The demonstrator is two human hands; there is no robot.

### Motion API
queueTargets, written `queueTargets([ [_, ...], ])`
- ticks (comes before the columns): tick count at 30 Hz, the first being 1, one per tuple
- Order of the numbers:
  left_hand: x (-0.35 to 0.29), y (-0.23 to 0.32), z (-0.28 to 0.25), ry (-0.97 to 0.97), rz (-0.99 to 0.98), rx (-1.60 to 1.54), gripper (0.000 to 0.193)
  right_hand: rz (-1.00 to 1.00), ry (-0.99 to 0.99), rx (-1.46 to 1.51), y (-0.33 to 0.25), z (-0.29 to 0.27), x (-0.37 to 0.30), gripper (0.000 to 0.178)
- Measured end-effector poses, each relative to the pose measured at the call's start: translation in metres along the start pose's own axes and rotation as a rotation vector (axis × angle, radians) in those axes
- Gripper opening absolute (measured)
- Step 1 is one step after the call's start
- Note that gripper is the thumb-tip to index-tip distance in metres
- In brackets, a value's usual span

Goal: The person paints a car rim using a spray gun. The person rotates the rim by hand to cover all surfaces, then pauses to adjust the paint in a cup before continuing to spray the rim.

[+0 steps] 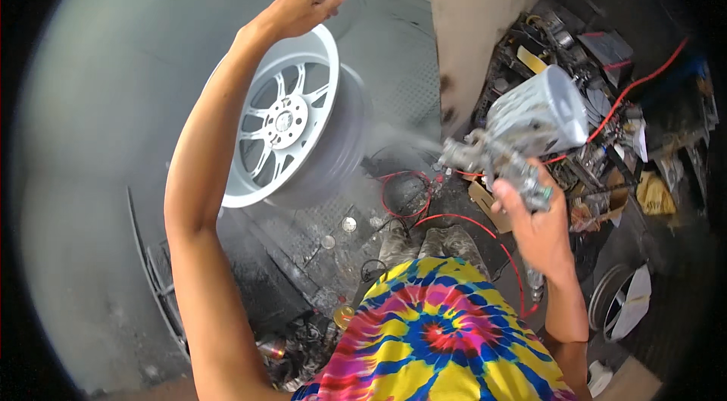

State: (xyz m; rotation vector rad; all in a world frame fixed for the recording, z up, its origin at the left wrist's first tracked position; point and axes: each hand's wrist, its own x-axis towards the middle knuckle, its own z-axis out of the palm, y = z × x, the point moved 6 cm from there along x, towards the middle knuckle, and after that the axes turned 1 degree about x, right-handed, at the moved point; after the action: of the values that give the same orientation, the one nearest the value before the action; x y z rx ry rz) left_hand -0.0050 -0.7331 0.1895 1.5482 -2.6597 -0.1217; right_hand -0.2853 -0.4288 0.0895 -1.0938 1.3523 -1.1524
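A white multi-spoke wheel rim (284, 121) stands tilted at the left, its spoked face turned toward me. My left hand (303, 9) is at the rim's upper edge, fingers curled; whatever they grip is hidden. A spray gun (507, 162) is in my right hand (539, 227), which is wrapped around its handle. The paint-smeared white cup (539, 109) sits on the gun's upper side. From its nozzle a pale mist (405, 137) streams left toward the rim's outer barrel.
A red hose (462, 218) loops over the floor near my feet. Tools, cans and scraps (606, 166) crowd the right side. Another round rim-like ring (609, 299) lies lower right. A beige panel (473, 30) stands ahead. Loose lids (349, 224) and debris lie on the floor.
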Motion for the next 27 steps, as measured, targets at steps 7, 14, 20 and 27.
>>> queueTargets([
  [7,-0.125,0.062,-0.014,0.169,-0.092,-0.252,0.040,-0.219,0.147,-0.137,-0.015,-0.020,0.047,0.020],
  [14,-0.212,0.203,0.127,-0.027,0.028,-1.056,0.039,-0.072,-0.122,0.024,-0.024,0.038,0.063,0.024],
  [20,-0.309,0.225,0.173,0.514,-0.437,-1.643,0.053,-0.259,-0.466,0.075,-0.046,0.216,0.020,0.033],
  [27,-0.524,0.104,0.162,1.218,-1.065,-1.228,0.034,-0.558,-0.916,0.036,-0.047,0.446,-0.125,0.050],
])
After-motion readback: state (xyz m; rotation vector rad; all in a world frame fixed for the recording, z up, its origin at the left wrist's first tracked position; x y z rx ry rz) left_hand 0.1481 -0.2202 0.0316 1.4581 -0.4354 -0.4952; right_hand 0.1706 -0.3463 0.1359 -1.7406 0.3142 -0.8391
